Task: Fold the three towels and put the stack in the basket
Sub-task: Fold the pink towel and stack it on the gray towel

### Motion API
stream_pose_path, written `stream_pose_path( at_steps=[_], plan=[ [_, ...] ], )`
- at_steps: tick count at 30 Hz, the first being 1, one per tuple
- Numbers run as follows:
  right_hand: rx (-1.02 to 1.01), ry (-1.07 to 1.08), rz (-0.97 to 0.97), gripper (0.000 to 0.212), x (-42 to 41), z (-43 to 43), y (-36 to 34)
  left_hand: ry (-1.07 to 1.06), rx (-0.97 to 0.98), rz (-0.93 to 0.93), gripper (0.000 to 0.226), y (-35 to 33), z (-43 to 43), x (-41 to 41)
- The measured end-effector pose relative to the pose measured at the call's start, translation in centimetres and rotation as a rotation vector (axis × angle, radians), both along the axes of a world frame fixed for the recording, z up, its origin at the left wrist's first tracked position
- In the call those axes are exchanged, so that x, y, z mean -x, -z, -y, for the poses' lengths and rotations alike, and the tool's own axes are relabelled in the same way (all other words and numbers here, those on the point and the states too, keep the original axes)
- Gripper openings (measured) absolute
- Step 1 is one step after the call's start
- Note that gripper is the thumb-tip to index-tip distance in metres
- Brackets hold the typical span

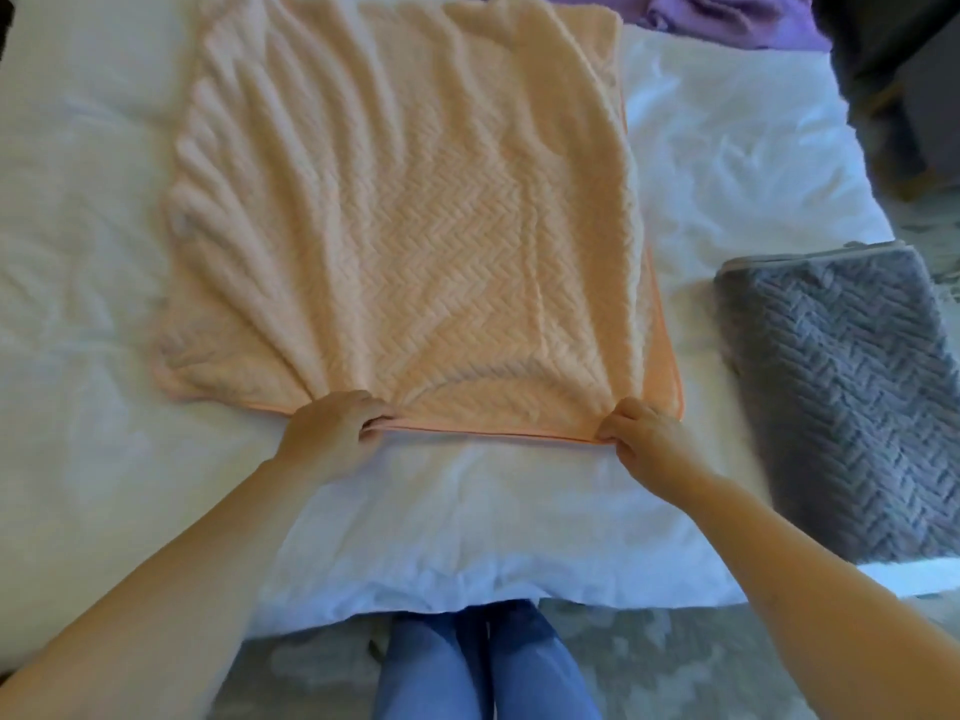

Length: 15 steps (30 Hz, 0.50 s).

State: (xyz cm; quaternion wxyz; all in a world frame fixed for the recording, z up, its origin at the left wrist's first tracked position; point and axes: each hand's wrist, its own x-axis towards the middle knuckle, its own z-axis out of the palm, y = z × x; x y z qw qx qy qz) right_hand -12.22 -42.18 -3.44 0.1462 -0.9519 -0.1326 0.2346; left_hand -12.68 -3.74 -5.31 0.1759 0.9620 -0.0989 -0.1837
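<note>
A peach towel (415, 210) with a herringbone weave lies spread on the white bed (78, 252), doubled over, its left side bunched into long ridges. My left hand (332, 428) grips its near edge left of centre. My right hand (641, 433) pinches the same edge near the right corner. A grey towel (841, 397) lies folded at the bed's right edge. A purple towel (727, 13) is crumpled at the far edge of the bed. No basket is in view.
The bed's near edge runs just in front of my legs in blue jeans (483, 667). A grey patterned carpet (675, 662) covers the floor. Dark furniture (904, 70) stands at the far right beyond the bed.
</note>
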Motion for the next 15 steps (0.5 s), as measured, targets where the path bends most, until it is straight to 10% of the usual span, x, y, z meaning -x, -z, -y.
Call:
stream_pose_path(
  at_steps=[11,15],
  plan=[
    [0.126,-0.13,-0.152,0.021,2.0,1.3,-0.9,-0.08,0.114,-0.097,0.023,-1.6,2.5,5.3],
    [0.009,-0.099,0.0,0.016,0.4,-3.3,-2.1,-0.501,0.177,0.148,0.023,-3.5,-0.2,5.3]
  ],
)
